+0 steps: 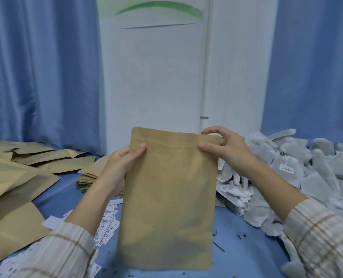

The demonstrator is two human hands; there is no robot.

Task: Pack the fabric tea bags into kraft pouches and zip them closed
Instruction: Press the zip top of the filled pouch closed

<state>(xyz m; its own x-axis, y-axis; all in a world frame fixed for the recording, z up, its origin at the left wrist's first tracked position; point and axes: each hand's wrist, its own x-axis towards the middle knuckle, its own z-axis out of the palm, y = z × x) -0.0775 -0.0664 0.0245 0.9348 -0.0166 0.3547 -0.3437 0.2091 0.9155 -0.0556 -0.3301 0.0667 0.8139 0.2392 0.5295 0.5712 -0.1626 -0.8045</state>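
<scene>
- I see blue curtains [36, 77] flanking a white door [154, 77] behind the blue table [246, 247].
- Kraft pouch [166, 197] stands upright at centre.
- Flat pouches [16, 177] lie left, tea bags [307, 173] right.
- My left hand [120, 163] pinches its left edge; my right hand [224, 145] pinches the zip corner.

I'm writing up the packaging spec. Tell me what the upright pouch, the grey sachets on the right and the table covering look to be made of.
Pouch: kraft paper, matte tan, stiff enough to stand, with a pressed zip line near the top; any lining is hidden.
Sachets: thin grey-white fabric, probably non-woven, soft and creased, some with printed labels.
Table covering: smooth blue sheet, cloth or plastic, I cannot tell which.
</scene>
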